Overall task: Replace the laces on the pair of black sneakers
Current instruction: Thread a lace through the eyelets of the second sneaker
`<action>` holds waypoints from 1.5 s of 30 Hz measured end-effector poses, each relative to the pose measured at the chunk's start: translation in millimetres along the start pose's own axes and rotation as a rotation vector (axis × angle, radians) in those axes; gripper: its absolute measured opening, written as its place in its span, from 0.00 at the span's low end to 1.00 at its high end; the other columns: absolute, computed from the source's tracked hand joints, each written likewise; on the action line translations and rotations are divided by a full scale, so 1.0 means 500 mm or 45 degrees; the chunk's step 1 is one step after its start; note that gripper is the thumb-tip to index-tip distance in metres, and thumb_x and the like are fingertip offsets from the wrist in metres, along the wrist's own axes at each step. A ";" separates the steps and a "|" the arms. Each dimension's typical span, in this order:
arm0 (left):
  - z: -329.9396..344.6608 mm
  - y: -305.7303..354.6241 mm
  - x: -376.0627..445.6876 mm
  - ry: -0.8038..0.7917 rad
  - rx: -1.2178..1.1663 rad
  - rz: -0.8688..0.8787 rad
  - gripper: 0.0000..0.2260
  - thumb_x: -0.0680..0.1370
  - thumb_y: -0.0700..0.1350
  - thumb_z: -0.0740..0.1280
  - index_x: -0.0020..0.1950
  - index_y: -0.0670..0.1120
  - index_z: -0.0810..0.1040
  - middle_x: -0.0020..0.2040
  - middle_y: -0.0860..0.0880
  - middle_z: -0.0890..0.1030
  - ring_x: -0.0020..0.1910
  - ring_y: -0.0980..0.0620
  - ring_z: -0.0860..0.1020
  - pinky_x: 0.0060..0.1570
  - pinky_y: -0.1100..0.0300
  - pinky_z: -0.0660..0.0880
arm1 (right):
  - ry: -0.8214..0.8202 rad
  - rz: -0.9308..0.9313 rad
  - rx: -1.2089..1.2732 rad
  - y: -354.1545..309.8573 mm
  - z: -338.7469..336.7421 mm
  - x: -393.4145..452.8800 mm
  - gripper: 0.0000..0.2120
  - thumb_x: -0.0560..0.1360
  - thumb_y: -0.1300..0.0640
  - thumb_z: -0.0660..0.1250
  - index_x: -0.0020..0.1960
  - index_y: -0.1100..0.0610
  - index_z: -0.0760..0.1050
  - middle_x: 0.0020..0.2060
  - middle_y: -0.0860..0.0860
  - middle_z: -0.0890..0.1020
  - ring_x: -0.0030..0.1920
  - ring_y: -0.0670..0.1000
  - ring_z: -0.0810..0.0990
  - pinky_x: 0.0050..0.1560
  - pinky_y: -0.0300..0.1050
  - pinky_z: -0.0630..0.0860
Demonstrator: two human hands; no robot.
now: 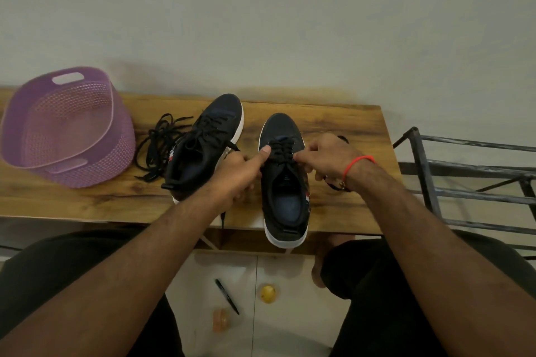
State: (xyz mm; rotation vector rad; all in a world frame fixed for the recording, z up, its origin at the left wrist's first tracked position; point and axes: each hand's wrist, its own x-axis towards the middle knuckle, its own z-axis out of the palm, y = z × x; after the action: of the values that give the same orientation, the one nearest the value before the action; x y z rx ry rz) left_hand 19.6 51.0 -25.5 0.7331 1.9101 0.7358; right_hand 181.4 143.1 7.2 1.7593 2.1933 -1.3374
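We see two black sneakers with white soles on a wooden counter point(333, 122) set against a pale wall. The right sneaker point(285, 182) lies toe toward the wall, and its heel juts past the counter's near edge. Both hands work at its lacing. Our left hand point(239, 171) has its thumb stretched out and pressed on the left side of the black lace point(282, 151), while its other fingers curl underneath, where a lace end hangs below the counter edge; we cannot tell for certain that they grip it. Our right hand point(324, 153) pinches the lace on the right side of the eyelets between thumb and curled fingers. A red thread bracelet point(355, 165) circles that wrist.

The left sneaker point(203, 148) lies just beside, angled with its toe toward the wall, and it is laced in black. To its left a loose bundle of black laces point(156, 145) lies tangled on the counter, touching the sneaker's side. Farther left stands a purple plastic basket point(66, 127), tilted so its opening faces us.

To the right of the counter stands a dark metal rack point(464, 177). On the floor between our knees lie a black pen point(227, 296), a small yellow object point(267, 293) and a blurred orange object point(222, 323).
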 end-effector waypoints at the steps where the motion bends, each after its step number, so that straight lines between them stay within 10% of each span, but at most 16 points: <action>1: 0.002 0.001 0.001 -0.029 -0.175 -0.067 0.21 0.80 0.63 0.64 0.58 0.47 0.80 0.53 0.48 0.84 0.36 0.54 0.75 0.26 0.63 0.66 | 0.030 -0.007 0.065 -0.002 0.004 0.004 0.11 0.80 0.50 0.66 0.49 0.57 0.80 0.43 0.55 0.84 0.37 0.50 0.78 0.32 0.42 0.74; 10: 0.026 0.005 -0.015 -0.073 -0.439 -0.181 0.17 0.75 0.62 0.72 0.52 0.50 0.82 0.38 0.54 0.80 0.30 0.56 0.73 0.23 0.64 0.65 | 0.173 -0.105 0.626 -0.011 0.043 0.023 0.07 0.77 0.60 0.67 0.54 0.58 0.79 0.31 0.45 0.81 0.31 0.46 0.74 0.29 0.40 0.72; 18: 0.039 0.003 -0.007 -0.043 -0.723 -0.184 0.08 0.78 0.50 0.70 0.53 0.47 0.82 0.46 0.50 0.83 0.45 0.49 0.80 0.41 0.55 0.74 | 0.126 -0.118 0.684 -0.007 0.047 0.025 0.07 0.78 0.62 0.66 0.53 0.55 0.82 0.37 0.48 0.83 0.34 0.47 0.75 0.37 0.44 0.73; 22: 0.037 0.012 -0.005 -0.015 -0.886 0.178 0.05 0.80 0.48 0.69 0.54 0.49 0.82 0.52 0.52 0.85 0.51 0.55 0.82 0.40 0.64 0.75 | 0.033 -0.182 0.594 -0.006 0.038 0.021 0.11 0.76 0.63 0.67 0.54 0.51 0.82 0.38 0.48 0.81 0.36 0.47 0.75 0.38 0.43 0.74; 28: 0.008 0.021 0.028 -0.054 -0.313 0.973 0.10 0.84 0.44 0.63 0.63 0.52 0.80 0.61 0.53 0.83 0.63 0.58 0.79 0.63 0.61 0.76 | -0.125 -0.489 0.397 -0.009 0.020 0.010 0.07 0.79 0.55 0.68 0.53 0.55 0.83 0.48 0.57 0.85 0.52 0.60 0.83 0.55 0.59 0.80; 33: -0.025 0.009 0.035 0.189 0.467 1.151 0.14 0.85 0.53 0.59 0.56 0.47 0.82 0.40 0.56 0.81 0.40 0.62 0.80 0.40 0.66 0.76 | -0.071 -0.461 0.324 -0.006 0.000 0.013 0.10 0.80 0.54 0.67 0.44 0.56 0.83 0.37 0.51 0.81 0.38 0.49 0.75 0.45 0.47 0.73; 36: -0.069 0.033 0.019 0.280 0.678 1.110 0.17 0.83 0.57 0.62 0.43 0.49 0.82 0.29 0.53 0.78 0.28 0.59 0.76 0.31 0.64 0.71 | 0.010 -0.345 0.393 -0.009 -0.001 0.013 0.13 0.81 0.54 0.63 0.46 0.58 0.84 0.33 0.47 0.79 0.34 0.44 0.74 0.39 0.40 0.71; 39: -0.128 0.074 -0.014 -0.216 0.467 0.664 0.15 0.81 0.56 0.68 0.42 0.47 0.85 0.27 0.50 0.78 0.22 0.55 0.72 0.28 0.64 0.70 | 0.044 -0.306 0.409 -0.007 0.002 0.018 0.14 0.80 0.52 0.64 0.46 0.58 0.84 0.34 0.49 0.81 0.37 0.48 0.74 0.42 0.45 0.72; 42: -0.157 0.085 -0.031 -0.814 0.563 0.226 0.13 0.80 0.53 0.68 0.48 0.46 0.86 0.37 0.44 0.84 0.19 0.56 0.68 0.23 0.67 0.65 | 0.032 -0.332 0.420 -0.007 0.001 0.020 0.12 0.79 0.52 0.67 0.47 0.59 0.85 0.37 0.52 0.83 0.41 0.51 0.75 0.46 0.50 0.74; 45: -0.137 0.060 -0.014 -0.776 0.704 0.226 0.13 0.79 0.57 0.67 0.50 0.50 0.86 0.48 0.48 0.86 0.25 0.55 0.75 0.25 0.66 0.67 | -0.011 -0.394 0.441 -0.008 0.000 0.016 0.10 0.79 0.54 0.69 0.48 0.60 0.84 0.42 0.55 0.85 0.42 0.51 0.77 0.47 0.49 0.75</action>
State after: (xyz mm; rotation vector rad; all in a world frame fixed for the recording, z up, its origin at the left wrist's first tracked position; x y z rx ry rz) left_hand -33.9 52.2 27.0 1.3093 1.4850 0.0393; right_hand 175.1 149.5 5.7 1.5362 2.4247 -1.8867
